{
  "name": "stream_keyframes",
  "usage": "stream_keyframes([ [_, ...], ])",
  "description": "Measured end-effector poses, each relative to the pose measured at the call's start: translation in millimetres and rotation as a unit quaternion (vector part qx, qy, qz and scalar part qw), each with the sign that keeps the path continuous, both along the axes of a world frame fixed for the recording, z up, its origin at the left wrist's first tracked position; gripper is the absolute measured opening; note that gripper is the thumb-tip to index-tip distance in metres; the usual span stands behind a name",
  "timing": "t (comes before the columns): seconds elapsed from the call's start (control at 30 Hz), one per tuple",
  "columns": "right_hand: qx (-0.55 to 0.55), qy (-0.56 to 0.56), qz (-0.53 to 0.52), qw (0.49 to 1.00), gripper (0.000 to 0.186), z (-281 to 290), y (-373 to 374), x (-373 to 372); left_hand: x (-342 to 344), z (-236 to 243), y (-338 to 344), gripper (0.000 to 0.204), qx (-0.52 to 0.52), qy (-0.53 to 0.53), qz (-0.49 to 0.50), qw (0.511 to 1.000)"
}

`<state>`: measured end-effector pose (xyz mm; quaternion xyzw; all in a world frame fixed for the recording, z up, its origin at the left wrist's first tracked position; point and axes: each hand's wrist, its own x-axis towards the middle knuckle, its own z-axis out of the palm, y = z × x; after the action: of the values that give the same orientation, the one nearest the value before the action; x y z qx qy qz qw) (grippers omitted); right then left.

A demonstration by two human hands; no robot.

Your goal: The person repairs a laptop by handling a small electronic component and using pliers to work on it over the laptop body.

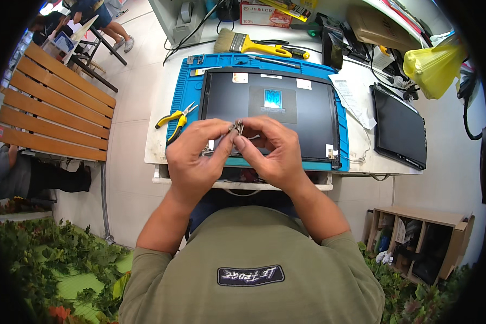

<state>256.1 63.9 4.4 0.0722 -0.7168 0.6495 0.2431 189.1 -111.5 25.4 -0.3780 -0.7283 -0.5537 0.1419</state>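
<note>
Between the fingertips of both hands is a small dark metal part (237, 127), which looks like a laptop hinge; the fingers cover most of it. My left hand (197, 151) pinches it from the left, and my right hand (272, 151) from the right, thumbs almost meeting. Beneath them lies a dark laptop lid (313, 119) with a shiny blue emblem and several white labels. It rests on a blue work mat (181, 89). Yellow-and-black pliers (177, 120) lie with jaws apart at the mat's left edge, beside my left hand.
A yellow-handled brush (248, 44) and a screwdriver (292, 52) lie behind the mat. Toward the right are a paper sheet (354, 100), a black screen panel (398, 127) and a hanging yellow bag (434, 65). A wooden slatted bench (56, 105) stands left; other people are beyond it.
</note>
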Motion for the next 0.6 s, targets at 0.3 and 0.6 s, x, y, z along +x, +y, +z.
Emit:
stream_keyframes([
  [0.3, 0.006, -0.066, 0.08, 0.995, 0.022, 17, 1, -11, -9, 12, -20, 0.016, 0.094, -0.288, -0.095, 0.948],
  [0.6, -0.051, -0.19, 0.115, 0.974, 0.023, 8, -8, -20, -27, 0, -55, 0.032, 0.082, -0.365, -0.089, 0.923],
])
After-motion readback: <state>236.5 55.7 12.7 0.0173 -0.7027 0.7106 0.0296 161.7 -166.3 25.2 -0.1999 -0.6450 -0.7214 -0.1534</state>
